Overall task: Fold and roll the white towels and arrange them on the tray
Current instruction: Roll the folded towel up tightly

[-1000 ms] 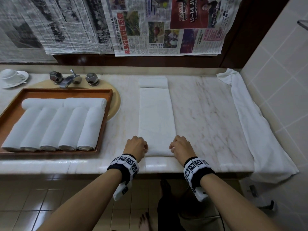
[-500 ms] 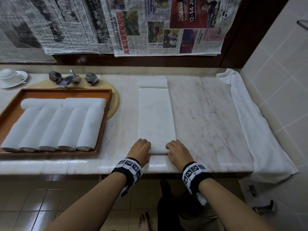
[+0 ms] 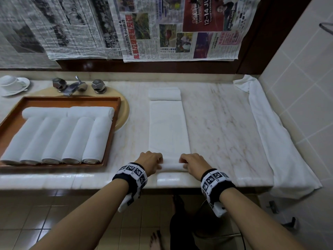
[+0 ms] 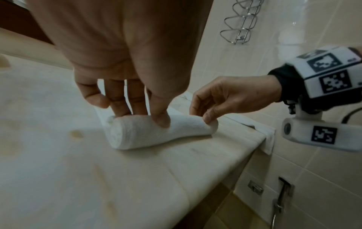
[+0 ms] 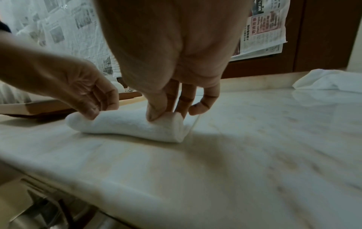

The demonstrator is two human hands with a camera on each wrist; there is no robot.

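A long folded white towel [image 3: 168, 127] lies flat on the marble counter [image 3: 225, 123], running away from me. Its near end is turned up into a short roll [image 3: 173, 166]. My left hand [image 3: 153, 161] grips the roll's left end [image 4: 137, 134], fingers curled over the top and thumb against the front. My right hand [image 3: 191, 163] holds the right end [image 5: 137, 125] the same way. The wooden tray [image 3: 110, 139] at the left holds several rolled white towels [image 3: 59, 139], with two more laid across the back.
A small folded towel [image 3: 164, 93] sits at the strip's far end. A large white towel [image 3: 270, 134] drapes along the right wall and over the counter's edge. A faucet [image 3: 69, 85] and a cup on a saucer [image 3: 12, 83] stand behind the tray. Newspaper [image 3: 162, 27] covers the wall.
Both hands came inward from the towel's near corners and turned its near end up into a small roll, which has moved slightly away from the counter edge.
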